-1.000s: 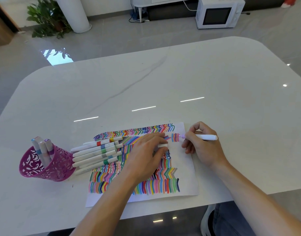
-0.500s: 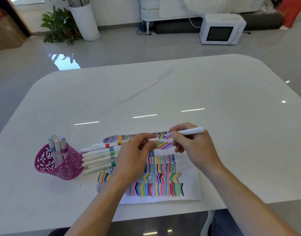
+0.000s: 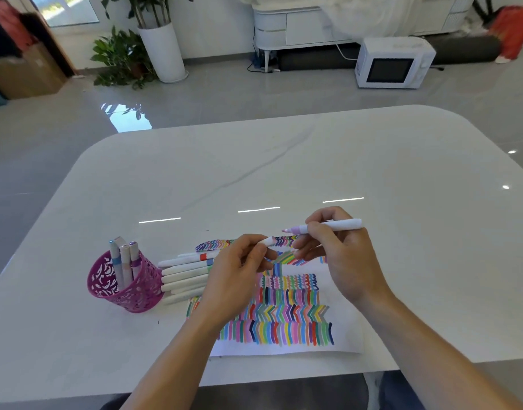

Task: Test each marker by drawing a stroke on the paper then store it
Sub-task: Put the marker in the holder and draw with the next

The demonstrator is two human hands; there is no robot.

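Paper (image 3: 346, 338) on table (image 3: 402, 173) nearly filled w/ strokes; pink holder (image 3: 127, 294) has 3 stored, approx. 6 markers (image 3: 186, 275) lie beside it untested. Right hand (image 3: 340, 255) pinches uncapped purple marker (image 3: 328, 226) above paper; left hand (image 3: 239, 270) pinches its cap (image 3: 267, 241), apart from tip; recap & store next, I judge.

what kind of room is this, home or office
Probably a home living space, though I can't be sure: a potted plant and a microwave sit on the tiled floor beyond the white marble-look table, by a low white cabinet.
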